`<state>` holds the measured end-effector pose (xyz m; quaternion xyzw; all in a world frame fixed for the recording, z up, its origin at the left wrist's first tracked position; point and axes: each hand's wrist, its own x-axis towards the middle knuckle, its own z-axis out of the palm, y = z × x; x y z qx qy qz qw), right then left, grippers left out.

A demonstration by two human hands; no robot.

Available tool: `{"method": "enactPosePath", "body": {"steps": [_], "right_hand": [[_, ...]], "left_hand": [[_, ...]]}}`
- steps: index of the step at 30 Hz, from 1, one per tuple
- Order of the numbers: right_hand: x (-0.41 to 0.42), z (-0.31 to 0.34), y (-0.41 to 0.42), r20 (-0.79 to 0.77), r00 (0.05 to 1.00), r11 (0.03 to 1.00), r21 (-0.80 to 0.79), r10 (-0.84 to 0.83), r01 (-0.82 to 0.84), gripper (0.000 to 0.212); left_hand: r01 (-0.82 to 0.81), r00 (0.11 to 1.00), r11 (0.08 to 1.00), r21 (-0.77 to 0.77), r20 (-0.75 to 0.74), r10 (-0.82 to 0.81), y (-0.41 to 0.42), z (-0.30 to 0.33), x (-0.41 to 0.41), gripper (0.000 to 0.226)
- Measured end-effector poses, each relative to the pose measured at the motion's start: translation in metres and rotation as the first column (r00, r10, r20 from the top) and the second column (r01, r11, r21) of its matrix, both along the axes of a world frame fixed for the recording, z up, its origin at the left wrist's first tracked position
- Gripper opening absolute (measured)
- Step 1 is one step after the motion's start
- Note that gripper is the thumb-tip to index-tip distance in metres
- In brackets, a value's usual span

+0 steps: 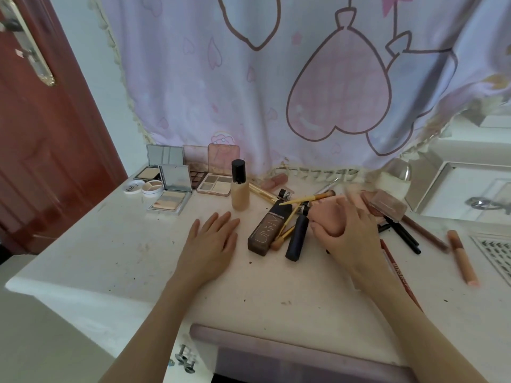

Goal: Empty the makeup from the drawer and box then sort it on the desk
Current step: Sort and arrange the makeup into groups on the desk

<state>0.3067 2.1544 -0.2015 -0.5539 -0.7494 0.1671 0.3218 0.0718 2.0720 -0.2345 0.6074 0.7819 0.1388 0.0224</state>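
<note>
Your left hand [211, 241] lies flat on the white desk [110, 244], palm down, its fingers [221, 219] straight, slightly spread and holding nothing. Just beyond those fingertips stands an upright beige foundation bottle [239, 186] with a black cap. Farther beyond and to the left sit the sorted compacts: open palettes [214, 175] with their lids up, a mirrored powder compact [172, 196], and two small round pots [143, 187] side by side.

Your right hand [351, 230] is curled around a pink makeup sponge [327, 217], with the fingers [322, 229] wrapped under it and the thumb side over the top; motion blur hides the exact fingertip positions. Just to the left of that hand lies a loose pile: a dark brown flat bottle [268, 229] on its side, a dark blue tube [298, 237] beside it, and gold-handled brushes [301, 200] crossing over both. Beyond the hand a pink lip gloss [275, 180] lies near the curtain's [276, 78] hem.

To the right of your right hand rests a clear-lidded blush case [387, 204], then black pencils [403, 234], a brown pencil [427, 233] and a peach-coloured tube [462, 257] lying well apart toward the desk's right side. A red pencil [398, 275] runs partly under your right wrist. A tray of false lashes [495, 250] shows at the right edge.
</note>
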Motion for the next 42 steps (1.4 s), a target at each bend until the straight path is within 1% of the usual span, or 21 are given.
{"method": "enactPosePath", "body": {"steps": [3, 5, 6, 7, 8, 9, 10, 12, 13, 14, 16, 17, 20, 22, 25, 27, 29, 34, 36, 39, 42], "right_hand": [[0.003, 0.006, -0.01, -0.351, 0.936, 0.994, -0.092, 0.023, -0.058, 0.066], [0.003, 0.013, -0.019, -0.568, 0.82, 0.967, -0.162, 0.07, -0.195, 0.054], [0.002, 0.016, -0.021, -0.694, 0.712, 0.934, -0.18, 0.101, -0.307, 0.046], [0.001, 0.016, -0.023, -0.829, 0.552, 0.877, -0.196, 0.09, -0.438, 0.038], [-0.002, 0.018, -0.025, -0.936, 0.352, 0.792, -0.2, 0.02, -0.577, 0.035], [-0.006, 0.018, -0.027, -0.981, 0.18, 0.701, -0.182, -0.077, -0.689, 0.038], [-0.01, 0.019, -0.028, -0.984, 0.067, 0.629, -0.156, -0.163, -0.761, 0.047], [-0.018, 0.016, -0.031, -0.968, -0.003, 0.542, -0.137, -0.25, -0.829, 0.069], [-0.022, 0.015, -0.034, -0.968, -0.007, 0.52, -0.127, -0.249, -0.845, 0.072], [-0.025, 0.015, -0.037, -0.973, -0.003, 0.498, -0.116, -0.233, -0.86, 0.068], [-0.03, 0.015, -0.046, -0.984, 0.019, 0.464, -0.102, -0.179, -0.88, 0.048], [-0.031, 0.016, -0.049, -0.987, 0.036, 0.448, -0.104, -0.159, -0.888, 0.045], [-0.033, 0.021, -0.058, -0.988, 0.063, 0.394, -0.114, -0.14, -0.912, 0.053], [-0.032, 0.021, -0.06, -0.99, 0.085, 0.39, -0.123, -0.112, -0.913, 0.055], [-0.028, 0.019, -0.059, -0.983, 0.178, 0.388, -0.178, -0.036, -0.904, 0.068], [-0.026, 0.02, -0.059, -0.968, 0.252, 0.385, -0.224, 0.022, -0.895, 0.066], [-0.025, 0.022, -0.06, -0.957, 0.29, 0.387, -0.262, 0.015, -0.884, 0.069], [-0.027, 0.019, -0.066, -0.964, 0.263, 0.359, -0.26, -0.043, -0.896, 0.095], [-0.028, 0.018, -0.068, -0.961, 0.271, 0.356, -0.27, -0.048, -0.895, 0.099], [-0.03, 0.017, -0.068, -0.958, 0.283, 0.358, -0.277, -0.037, -0.892, 0.087], [-0.033, 0.018, -0.066, -0.93, 0.361, 0.407, -0.304, 0.071, -0.861, 0.054]], "left_hand": [[0.015, 0.998, 0.998, 0.058, 0.054, -0.018, -0.001, -0.001, 0.0, 0.041], [0.02, 0.987, 0.987, 0.161, 0.157, -0.046, -0.005, 0.0, 0.0, 0.037], [-0.006, 0.967, 0.972, 0.234, 0.247, -0.053, -0.007, 0.002, 0.0, 0.035], [-0.046, 0.936, 0.952, 0.302, 0.346, -0.064, -0.01, 0.006, 0.002, 0.033], [-0.079, 0.905, 0.928, 0.364, 0.416, -0.086, -0.013, 0.009, 0.006, 0.031], [-0.08, 0.898, 0.902, 0.424, 0.424, -0.12, -0.016, 0.013, 0.01, 0.03], [-0.055, 0.904, 0.877, 0.478, 0.396, -0.159, -0.02, 0.018, 0.017, 0.03], [0.026, 0.899, 0.826, 0.563, 0.348, -0.266, -0.025, 0.03, 0.034, 0.038], [0.066, 0.89, 0.809, 0.584, 0.333, -0.312, -0.028, 0.039, 0.043, 0.044], [0.108, 0.887, 0.798, 0.594, 0.305, -0.347, -0.031, 0.047, 0.051, 0.052], [0.21, 0.909, 0.794, 0.571, 0.185, -0.374, -0.034, 0.063, 0.065, 0.069], [0.263, 0.921, 0.797, 0.544, 0.104, -0.375, -0.034, 0.068, 0.069, 0.077], [0.336, 0.934, 0.814, 0.474, -0.054, -0.354, -0.033, 0.072, 0.074, 0.085], [0.339, 0.931, 0.814, 0.472, -0.047, -0.361, -0.035, 0.072, 0.073, 0.082], [0.349, 0.917, 0.804, 0.481, 0.0, -0.398, -0.04, 0.071, 0.068, 0.078], [0.352, 0.903, 0.816, 0.457, 0.065, -0.426, -0.044, 0.072, 0.065, 0.079], [0.37, 0.881, 0.818, 0.441, 0.114, -0.46, -0.048, 0.074, 0.062, 0.078], [0.393, 0.873, 0.809, 0.437, 0.099, -0.478, -0.054, 0.078, 0.059, 0.078], [0.395, 0.871, 0.807, 0.439, 0.101, -0.481, -0.055, 0.077, 0.06, 0.076], [0.362, 0.872, 0.806, 0.469, 0.136, -0.471, -0.055, 0.072, 0.06, 0.074], [0.235, 0.869, 0.8, 0.552, 0.249, -0.427, -0.054, 0.066, 0.061, 0.072]]}}
